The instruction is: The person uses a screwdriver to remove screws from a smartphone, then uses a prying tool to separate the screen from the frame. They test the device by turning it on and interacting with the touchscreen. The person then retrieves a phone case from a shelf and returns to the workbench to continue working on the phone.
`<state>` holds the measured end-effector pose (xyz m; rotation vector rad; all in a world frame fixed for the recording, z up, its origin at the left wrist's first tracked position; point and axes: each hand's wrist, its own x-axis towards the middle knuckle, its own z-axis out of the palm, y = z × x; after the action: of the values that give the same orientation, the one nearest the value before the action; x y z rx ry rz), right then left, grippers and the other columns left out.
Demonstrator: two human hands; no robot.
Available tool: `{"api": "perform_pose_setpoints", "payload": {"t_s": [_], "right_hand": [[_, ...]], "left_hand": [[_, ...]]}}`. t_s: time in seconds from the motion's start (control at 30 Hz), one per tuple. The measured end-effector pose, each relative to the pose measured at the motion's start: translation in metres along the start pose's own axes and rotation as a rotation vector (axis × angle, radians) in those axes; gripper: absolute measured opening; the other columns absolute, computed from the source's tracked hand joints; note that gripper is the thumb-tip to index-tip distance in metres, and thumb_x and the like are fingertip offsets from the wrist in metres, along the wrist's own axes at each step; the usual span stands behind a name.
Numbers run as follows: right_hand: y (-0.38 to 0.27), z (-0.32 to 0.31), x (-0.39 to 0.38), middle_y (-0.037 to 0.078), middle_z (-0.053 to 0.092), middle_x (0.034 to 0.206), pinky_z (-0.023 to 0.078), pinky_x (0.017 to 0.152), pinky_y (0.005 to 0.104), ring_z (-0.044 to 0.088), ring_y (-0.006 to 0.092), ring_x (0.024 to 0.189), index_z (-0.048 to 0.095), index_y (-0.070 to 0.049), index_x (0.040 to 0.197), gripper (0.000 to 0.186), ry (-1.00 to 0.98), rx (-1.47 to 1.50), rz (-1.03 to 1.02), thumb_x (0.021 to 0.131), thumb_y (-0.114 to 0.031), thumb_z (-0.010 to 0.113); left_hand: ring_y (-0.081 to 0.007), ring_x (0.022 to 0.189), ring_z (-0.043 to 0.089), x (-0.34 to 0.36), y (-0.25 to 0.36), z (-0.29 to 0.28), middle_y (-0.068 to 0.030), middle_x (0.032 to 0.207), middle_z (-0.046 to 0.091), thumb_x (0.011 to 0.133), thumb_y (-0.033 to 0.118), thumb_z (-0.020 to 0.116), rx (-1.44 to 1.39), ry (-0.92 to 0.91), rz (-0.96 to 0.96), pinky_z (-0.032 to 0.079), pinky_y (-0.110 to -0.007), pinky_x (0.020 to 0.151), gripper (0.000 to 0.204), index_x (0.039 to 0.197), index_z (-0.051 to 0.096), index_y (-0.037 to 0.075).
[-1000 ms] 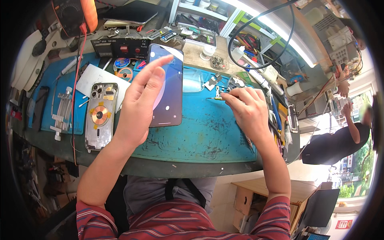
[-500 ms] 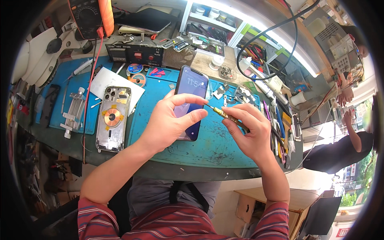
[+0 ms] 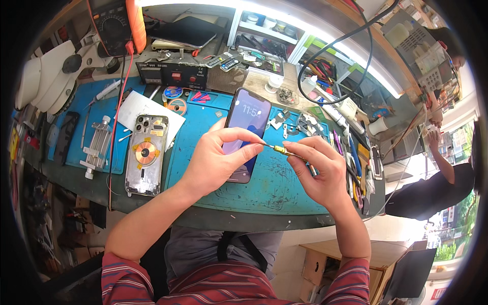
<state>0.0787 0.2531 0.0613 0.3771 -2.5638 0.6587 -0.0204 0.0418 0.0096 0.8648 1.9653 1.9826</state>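
Observation:
My right hand (image 3: 319, 163) grips a slim screwdriver with a brass-coloured collar (image 3: 279, 149), its shaft pointing left. At the shaft's tip, the thumb and forefinger of my left hand (image 3: 216, 155) are pinched together; whether a tiny part sits between them is too small to make out. Beneath and behind the left hand is a smartphone (image 3: 249, 119) with its lock screen lit. The hand covers much of its left side, and I cannot tell whether its other fingers hold the phone. To the left lies an opened phone back housing (image 3: 146, 173) with a round copper coil.
A blue work mat (image 3: 223, 199) covers the bench. At left are a metal clamp fixture (image 3: 96, 145), white paper (image 3: 173, 122) and a microscope (image 3: 51, 76). Small phone parts (image 3: 310, 123) and several pens and tools (image 3: 353, 157) lie right. A black cable (image 3: 330, 46) loops overhead. Another person (image 3: 432, 190) is at far right.
My left thumb has closed up to the forefinger at the screwdriver's tip; they were apart before. The whole view has shifted slightly.

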Motion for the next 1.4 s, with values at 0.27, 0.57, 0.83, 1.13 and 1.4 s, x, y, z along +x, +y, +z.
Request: {"api": "perform_pose_setpoints", "payload": {"t_s": [0.27,0.57,0.83,1.13,1.4], "right_hand": [[0.001,-0.006,0.0,0.005,0.068,0.088,0.051,0.06,0.0319,0.065,0.0212,0.071,0.076,-0.009,0.106,0.024,-0.012,-0.025,-0.035,0.082,-0.006,0.077],[-0.005,-0.021,0.005,-0.001,0.064,0.089,0.047,0.06,0.0311,0.061,0.0161,0.07,0.076,-0.014,0.103,0.027,-0.051,-0.317,-0.248,0.077,-0.01,0.079],[-0.009,-0.024,0.008,-0.002,0.064,0.09,0.047,0.06,0.0313,0.06,0.0159,0.071,0.075,-0.014,0.103,0.028,-0.076,-0.359,-0.294,0.076,-0.011,0.079],[-0.005,-0.019,0.006,0.001,0.064,0.089,0.048,0.06,0.0326,0.061,0.0188,0.07,0.074,-0.011,0.103,0.027,-0.033,-0.275,-0.258,0.077,-0.01,0.079],[-0.004,0.004,0.0,0.006,0.064,0.09,0.051,0.063,0.0325,0.062,0.0218,0.072,0.07,-0.007,0.112,0.026,0.037,0.132,0.069,0.087,-0.005,0.073]], "left_hand": [[-0.019,0.105,0.06,-0.001,0.0,0.001,-0.0097,0.112,0.063,0.087,0.013,0.078,0.07,0.006,0.082,0.047,-0.032,0.093,0.012,0.098,0.078,0.006],[-0.0198,0.1,0.064,-0.002,0.002,0.005,-0.0108,0.113,0.063,0.084,0.004,0.078,0.137,-0.002,0.118,0.05,-0.03,0.087,0.01,0.094,0.077,0.006],[-0.0198,0.099,0.064,-0.003,0.004,0.006,-0.0104,0.112,0.065,0.084,0.003,0.078,0.161,-0.024,0.116,0.051,-0.031,0.087,0.011,0.094,0.077,0.006],[-0.0252,0.108,0.063,-0.004,-0.001,0.006,-0.0121,0.117,0.064,0.088,0.027,0.079,0.114,-0.078,0.126,0.05,-0.035,0.094,0.054,0.135,0.06,0.009],[-0.0203,0.118,0.06,0.009,-0.003,0.005,-0.0121,0.13,0.059,0.104,0.057,0.043,-0.778,0.135,-0.21,0.049,-0.036,0.101,0.069,0.146,0.038,0.001]]}}
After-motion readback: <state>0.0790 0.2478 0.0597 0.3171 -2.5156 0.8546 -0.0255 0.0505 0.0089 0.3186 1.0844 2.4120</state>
